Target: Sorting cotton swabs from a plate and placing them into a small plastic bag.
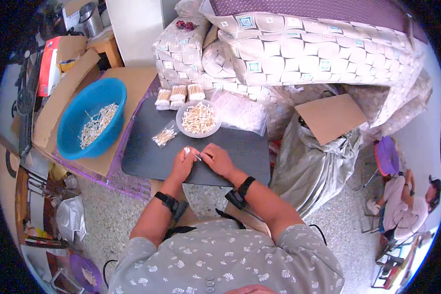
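Over the near part of the dark table (pixel 149 139), my two hands are close together. My left hand (pixel 182 165) is closed round some cotton swabs (pixel 187 150), whose white tips poke out above the fingers. My right hand (pixel 217 159) is also closed, its fingertips meeting the swab ends beside the left hand; what it pinches is too small to make out. Just beyond them stands a whitish bowl (pixel 216 128) heaped with cotton swabs (pixel 199 117). A small clear bag of swabs (pixel 164 136) lies to the left of the bowl.
Several packed swab bundles (pixel 179 93) and clear plastic bags (pixel 240 111) sit at the table's back. On cardboard (pixel 141 78) at left rests a blue basin (pixel 66 139) with loose swabs. A cardboard-topped sack (pixel 308 171) stands right; a seated person (pixel 404 208) is farther right.
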The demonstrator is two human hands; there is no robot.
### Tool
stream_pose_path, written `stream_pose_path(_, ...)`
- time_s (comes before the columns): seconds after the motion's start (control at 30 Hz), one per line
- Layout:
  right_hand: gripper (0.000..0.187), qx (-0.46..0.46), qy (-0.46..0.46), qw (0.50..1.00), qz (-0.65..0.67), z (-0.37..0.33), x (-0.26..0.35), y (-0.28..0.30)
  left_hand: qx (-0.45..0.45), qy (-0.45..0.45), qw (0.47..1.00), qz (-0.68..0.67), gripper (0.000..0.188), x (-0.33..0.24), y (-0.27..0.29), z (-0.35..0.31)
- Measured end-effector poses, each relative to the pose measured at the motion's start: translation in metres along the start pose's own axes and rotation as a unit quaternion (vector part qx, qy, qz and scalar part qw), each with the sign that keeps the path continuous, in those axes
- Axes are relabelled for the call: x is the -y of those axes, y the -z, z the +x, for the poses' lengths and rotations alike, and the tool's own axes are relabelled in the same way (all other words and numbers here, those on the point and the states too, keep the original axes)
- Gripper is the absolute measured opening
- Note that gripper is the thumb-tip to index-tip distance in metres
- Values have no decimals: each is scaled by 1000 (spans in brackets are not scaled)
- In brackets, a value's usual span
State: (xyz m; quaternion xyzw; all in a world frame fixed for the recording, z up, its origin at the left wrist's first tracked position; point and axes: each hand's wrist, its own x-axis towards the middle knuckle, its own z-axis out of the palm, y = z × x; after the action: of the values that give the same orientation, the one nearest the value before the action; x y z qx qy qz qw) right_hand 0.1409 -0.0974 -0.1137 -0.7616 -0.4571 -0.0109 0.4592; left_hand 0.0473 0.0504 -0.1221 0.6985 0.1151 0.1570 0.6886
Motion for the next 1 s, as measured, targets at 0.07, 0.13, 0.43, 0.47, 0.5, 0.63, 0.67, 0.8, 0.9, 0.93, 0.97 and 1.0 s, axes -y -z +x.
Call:
stream_pose_path(0.07, 21, 1, -1, 1000, -4, 1, -1, -1, -7, 2, 1000, 3, 21, 3, 1, 2)
stream_pose_path(0.13, 20, 2, -2, 1000, -8, 2, -1, -1, 7, -32, 999, 22, 22, 6, 3, 4)
stream_pose_path(0.43, 16, -5, 8, 1000, -3, 4, -1, 0, 3, -58, 998, 38, 22, 8, 3, 7)
stream_pose_path(0.47, 16, -4, 9, 1000, -7, 4, 0, 1, 3, -58, 998, 38, 22, 7, 4, 6)
stream_pose_path(0.5, 16, -3, 11, 1000, -11, 4, 0, 1, 6, -46, 998, 30, 22, 7, 4, 5)
stream_pose_path(0.63, 17, 8, 2, 1000, -25, 4, 3, 2, 11, -56, 998, 18, 21, 6, 3, 6)
stream_pose_path(0.67, 17, 7, 1, 1000, -24, 4, 2, 2, 12, -56, 998, 18, 21, 5, 3, 5)
stream_pose_path(0.8, 17, 12, -3, 1000, -27, 3, 3, 3, 3, -51, 998, 28, 21, 4, 3, 4)
stream_pose_path(0.9, 17, 15, -1, 999, -29, 3, 0, 2, 5, -59, 998, 27, 21, 2, 2, 5)
stream_pose_path(0.93, 17, 15, 0, 999, -29, 3, 0, 2, 7, -66, 998, 24, 21, 2, 3, 5)
stream_pose_path(0.97, 17, 11, 1, 1000, -26, 3, 0, 1, 7, -66, 998, 24, 21, 3, 3, 5)
stream_pose_path(1.0, 17, 8, 2, 1000, -23, 3, 0, 1, 8, -62, 998, 28, 20, 3, 3, 5)
